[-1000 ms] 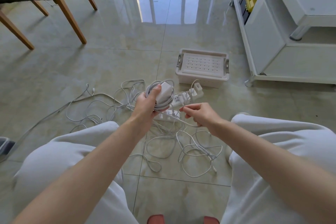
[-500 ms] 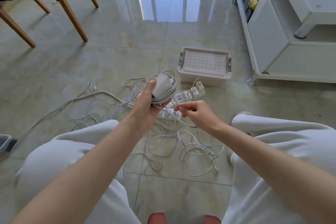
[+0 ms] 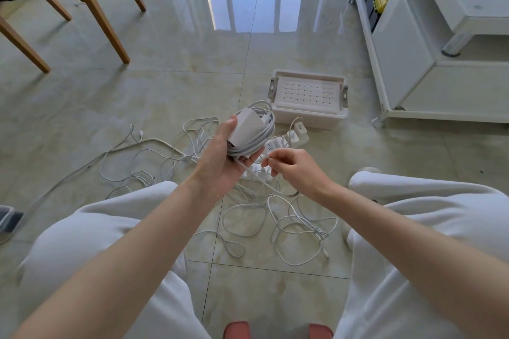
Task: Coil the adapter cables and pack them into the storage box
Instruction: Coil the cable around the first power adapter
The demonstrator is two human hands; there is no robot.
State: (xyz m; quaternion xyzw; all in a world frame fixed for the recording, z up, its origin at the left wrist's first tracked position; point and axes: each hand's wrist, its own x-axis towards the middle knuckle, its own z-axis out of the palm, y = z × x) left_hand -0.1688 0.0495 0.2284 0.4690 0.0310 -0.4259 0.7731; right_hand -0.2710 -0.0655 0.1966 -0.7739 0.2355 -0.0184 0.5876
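The tiled floor fills the frame. On it, right of centre in the upper half, stands the storage box. Its perforated lid appears to be on, so I judge it must come off before anything is packed. Loose white cables sprawl across the middle of the frame, between the person's knees and out to the left. A power strip shows in the gap between the hands. At frame centre the left grip is curled round the adapter, thumb on its near face. The coil is wound lengthwise over the adapter, its long axis tilted from lower left to upper right. Just beside it, lower right, the right grip pinches a thin cable between thumb and fingertips. This seems to be the free tail, which leaves the underside of the bundle and slants down to the right before looping up. The coming wrap likely turns on that: the tail lies below and right of the bundle, on the right grip's side. The box sits beyond the bundle, up and to the right.
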